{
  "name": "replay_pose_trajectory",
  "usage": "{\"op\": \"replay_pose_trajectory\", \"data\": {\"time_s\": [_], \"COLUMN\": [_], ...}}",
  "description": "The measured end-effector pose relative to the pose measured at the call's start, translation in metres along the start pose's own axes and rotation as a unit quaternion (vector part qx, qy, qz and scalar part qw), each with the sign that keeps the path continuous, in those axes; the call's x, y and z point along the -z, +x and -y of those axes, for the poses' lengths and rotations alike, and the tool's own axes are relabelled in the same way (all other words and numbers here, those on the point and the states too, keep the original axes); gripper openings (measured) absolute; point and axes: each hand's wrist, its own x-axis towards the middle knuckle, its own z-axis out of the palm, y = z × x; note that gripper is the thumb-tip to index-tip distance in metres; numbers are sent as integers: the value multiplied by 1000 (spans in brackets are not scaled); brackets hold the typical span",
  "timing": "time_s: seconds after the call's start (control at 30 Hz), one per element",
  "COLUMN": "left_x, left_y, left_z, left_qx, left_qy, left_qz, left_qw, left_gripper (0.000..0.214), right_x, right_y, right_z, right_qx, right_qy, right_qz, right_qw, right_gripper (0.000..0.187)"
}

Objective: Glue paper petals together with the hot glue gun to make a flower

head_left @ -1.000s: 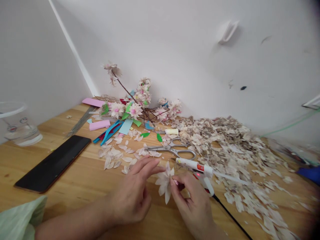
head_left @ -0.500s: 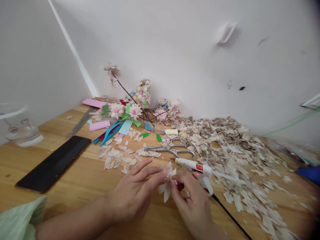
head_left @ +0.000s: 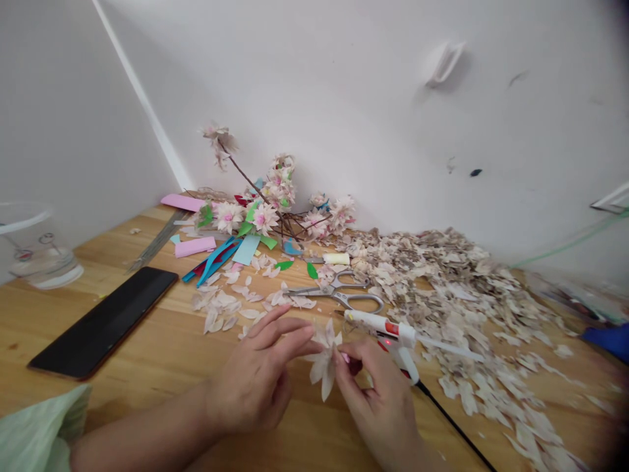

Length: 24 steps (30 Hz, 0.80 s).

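Between thumb and index finger, my right hand (head_left: pixel 381 393) pinches a pale petal flower (head_left: pixel 324 364), its whitish petals fanned out to the left. A bit of pink shows at the pinching fingertips. My left hand (head_left: pixel 265 370) has its fingers stretched out, their tips beside the flower's left petals; I cannot tell whether they touch. Just behind my right hand lies a white hot glue gun (head_left: pixel 378 323) with a red light on and a glue stick sticking out of its back. Metal scissors (head_left: pixel 344 295) lie beyond the hands.
Dried petals (head_left: pixel 442 282) are heaped at the right. A branch with flowers (head_left: pixel 265 216) rests at the back, near blue paper strips (head_left: pixel 216 262) and a thread spool (head_left: pixel 337 259). At the left are a black phone (head_left: pixel 105 321) and a clear plastic cup (head_left: pixel 37 252).
My left fingers have drawn back slightly to the left from the flower, so more of its petals show. My right hand keeps its pinch in nearly the same place.
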Motion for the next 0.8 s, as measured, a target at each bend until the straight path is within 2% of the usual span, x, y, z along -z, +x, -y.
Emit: {"op": "replay_pose_trajectory", "data": {"time_s": [0.2,0.6,0.7,0.8], "left_x": [-2,-2,-1,2], "left_y": [-2,1,3,5], "left_z": [1,-1,1,9], "left_qx": [-10,-6,30,113], "left_qy": [28,33,14,12], "left_qz": [37,38,1,-77], "left_qw": [999,999,999,991], "left_gripper": [77,76,77,74], "right_x": [-1,0,0,0], "right_y": [-2,1,2,3], "right_z": [0,1,2,0], "right_qx": [7,21,22,21], "right_qy": [-1,-5,-12,-25], "right_qz": [11,19,31,58], "right_qw": [1000,1000,999,998], "right_gripper": [13,14,17,19]}}
